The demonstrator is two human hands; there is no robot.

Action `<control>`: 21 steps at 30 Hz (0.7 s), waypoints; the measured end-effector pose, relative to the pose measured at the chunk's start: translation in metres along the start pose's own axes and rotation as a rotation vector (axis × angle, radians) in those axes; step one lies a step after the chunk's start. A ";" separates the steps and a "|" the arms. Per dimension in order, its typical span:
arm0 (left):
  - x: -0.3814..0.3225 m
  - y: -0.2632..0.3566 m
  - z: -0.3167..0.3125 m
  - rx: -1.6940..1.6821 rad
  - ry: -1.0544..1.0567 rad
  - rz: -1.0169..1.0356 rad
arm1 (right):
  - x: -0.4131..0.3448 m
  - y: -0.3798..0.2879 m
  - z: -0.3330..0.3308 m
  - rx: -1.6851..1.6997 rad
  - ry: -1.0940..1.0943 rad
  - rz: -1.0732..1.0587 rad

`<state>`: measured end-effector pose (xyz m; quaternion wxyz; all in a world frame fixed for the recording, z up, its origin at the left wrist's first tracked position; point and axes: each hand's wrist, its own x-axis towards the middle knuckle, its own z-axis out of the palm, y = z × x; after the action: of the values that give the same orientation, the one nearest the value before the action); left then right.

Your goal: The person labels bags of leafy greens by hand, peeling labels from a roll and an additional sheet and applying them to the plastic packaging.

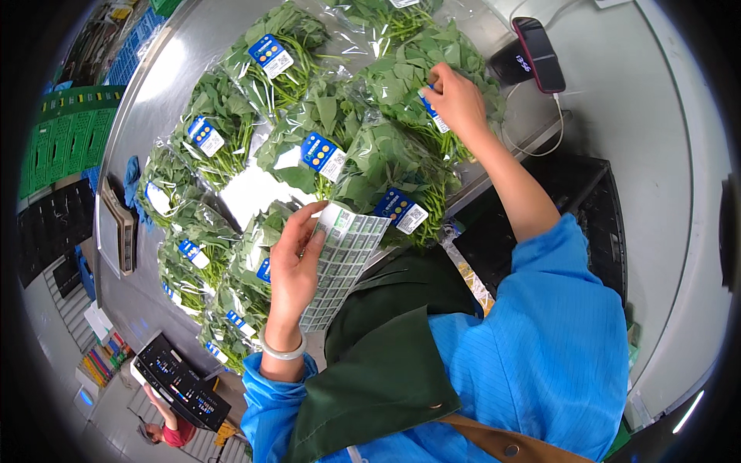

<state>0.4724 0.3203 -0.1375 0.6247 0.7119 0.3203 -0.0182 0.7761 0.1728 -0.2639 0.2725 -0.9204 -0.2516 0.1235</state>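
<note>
My left hand [296, 254] grips the top edge of a sheet of small printed stickers [347, 260] between thumb and fingers. The sheet hangs over the table's near edge, in front of my dark green apron. My right hand [458, 99] is at a clear bag of leafy greens [399, 81], its bent fingertips on the blue-and-white label [438, 118]. A small pale green spot shows by its thumb tip; whether that is a sticker I cannot tell. Beside the sheet lies another bagged bunch [382, 156] with its own label [400, 210]. A labelled bag [324, 156] lies farther left.
More bagged greens [202, 104] cover the steel table [168, 63]. A phone [538, 55] with a white cable leans against a black cup-like object [509, 62] at right. Green crates [72, 139] stand beyond the table. At lower left, a person [168, 431] holds a black crate [182, 382].
</note>
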 end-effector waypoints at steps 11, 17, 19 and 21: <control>-0.022 -0.003 -0.003 0.045 0.196 0.197 | -0.162 -0.129 -0.002 0.705 -0.438 -0.339; -0.048 -0.016 -0.010 0.075 0.203 0.226 | -0.193 -0.137 0.002 0.697 -0.254 -0.465; -0.059 -0.019 -0.011 0.105 0.231 0.214 | -0.202 -0.140 -0.004 0.721 -0.212 -0.485; -0.071 -0.023 -0.012 0.163 0.252 0.223 | -0.214 -0.140 -0.003 0.732 -0.201 -0.480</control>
<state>0.4005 0.3010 -0.1244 0.5181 0.7879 0.3125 0.1145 0.5419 0.1590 -0.1632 0.5754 -0.6623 -0.4230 0.2265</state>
